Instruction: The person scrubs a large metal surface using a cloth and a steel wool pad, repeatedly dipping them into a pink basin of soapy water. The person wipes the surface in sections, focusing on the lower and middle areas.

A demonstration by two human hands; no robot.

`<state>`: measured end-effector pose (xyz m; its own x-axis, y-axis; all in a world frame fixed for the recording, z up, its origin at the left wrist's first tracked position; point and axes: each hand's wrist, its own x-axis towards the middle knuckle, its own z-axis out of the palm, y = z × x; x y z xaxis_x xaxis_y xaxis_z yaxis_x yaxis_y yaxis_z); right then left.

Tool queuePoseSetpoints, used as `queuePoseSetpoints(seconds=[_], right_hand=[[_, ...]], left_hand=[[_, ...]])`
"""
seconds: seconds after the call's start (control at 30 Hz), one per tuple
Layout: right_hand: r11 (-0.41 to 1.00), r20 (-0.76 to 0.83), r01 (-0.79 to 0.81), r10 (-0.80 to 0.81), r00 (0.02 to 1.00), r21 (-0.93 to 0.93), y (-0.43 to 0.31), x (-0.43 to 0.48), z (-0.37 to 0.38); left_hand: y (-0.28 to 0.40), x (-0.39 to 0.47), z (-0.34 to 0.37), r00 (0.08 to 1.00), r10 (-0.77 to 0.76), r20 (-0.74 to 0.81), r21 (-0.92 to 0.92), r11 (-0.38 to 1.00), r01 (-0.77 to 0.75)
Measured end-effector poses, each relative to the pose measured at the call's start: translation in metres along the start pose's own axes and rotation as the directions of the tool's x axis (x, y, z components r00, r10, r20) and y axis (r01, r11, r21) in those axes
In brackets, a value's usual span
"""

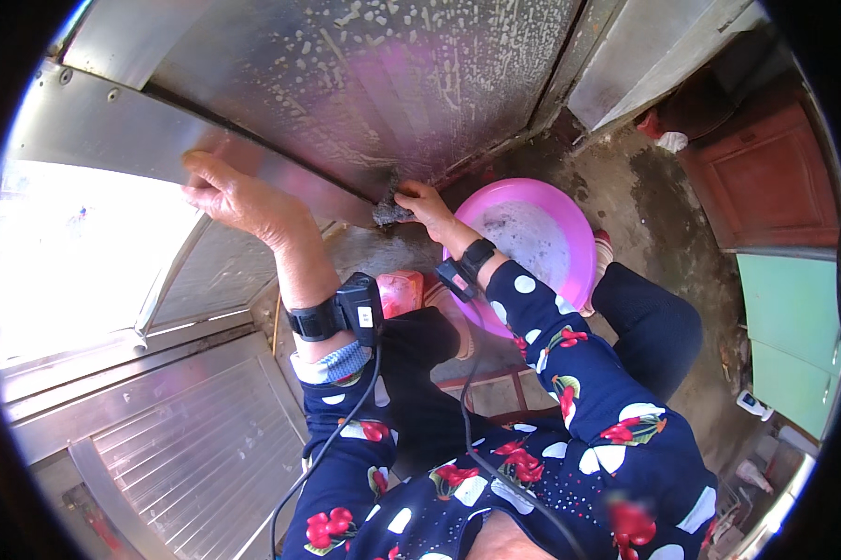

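My right hand [424,206] grips a dark grey scouring pad [390,208] against the lower edge of a metal panel [392,84]. White suds and wet streaks cover much of that panel. At the upper left, my left hand [228,192] rests at the metal frame [133,126] beside the bright opening, its fingers curled at the edge; no object shows in it. Below my right wrist stands a pink plastic basin [580,238] with foamy, greyish water [522,234].
A red translucent package [401,292] lies on the wet floor by my foot. Ribbed metal panelling [196,448] is at the lower left. To the right stand a reddish-brown cabinet [770,182], a light green cabinet [787,308] and a white bottle [752,404].
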<state>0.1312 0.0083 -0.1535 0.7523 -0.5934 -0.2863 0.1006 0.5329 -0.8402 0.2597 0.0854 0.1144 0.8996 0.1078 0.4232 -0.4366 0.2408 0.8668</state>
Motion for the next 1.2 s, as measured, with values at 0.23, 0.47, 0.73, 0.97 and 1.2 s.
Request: queuePoseSetpoints(seconds=[0.23, 0.47, 0.73, 0.97, 1.2], right_hand=[[0.973, 0.055, 0.139, -0.131, 0.99, -0.184, 0.001, -0.007, 0.003], [0.907, 0.032, 0.118, -0.114, 0.993, -0.405, -0.006, -0.009, 0.01], [0.84, 0.209, 0.258, -0.176, 0.962, -0.477, -0.043, -0.015, -0.002], [0.541, 0.38, 0.343, -0.046, 0.924, -0.768, -0.139, -0.048, -0.039], [0.382, 0.264, 0.387, -0.336, 0.904, -0.839, -0.282, -0.162, -0.126]], left_hand=[[0.002, 0.002, 0.0, 1.0, -0.007, -0.02, 0.075, 0.997, 0.009], [0.006, 0.011, 0.0, 0.986, 0.153, -0.072, 0.053, 0.987, -0.149], [0.007, 0.009, -0.003, 0.986, 0.102, -0.131, 0.07, 0.993, -0.093], [-0.037, 0.024, -0.019, 0.993, 0.109, 0.049, 0.076, 0.991, -0.112], [-0.023, 0.006, -0.004, 0.999, 0.008, 0.052, 0.102, 0.995, -0.013]])
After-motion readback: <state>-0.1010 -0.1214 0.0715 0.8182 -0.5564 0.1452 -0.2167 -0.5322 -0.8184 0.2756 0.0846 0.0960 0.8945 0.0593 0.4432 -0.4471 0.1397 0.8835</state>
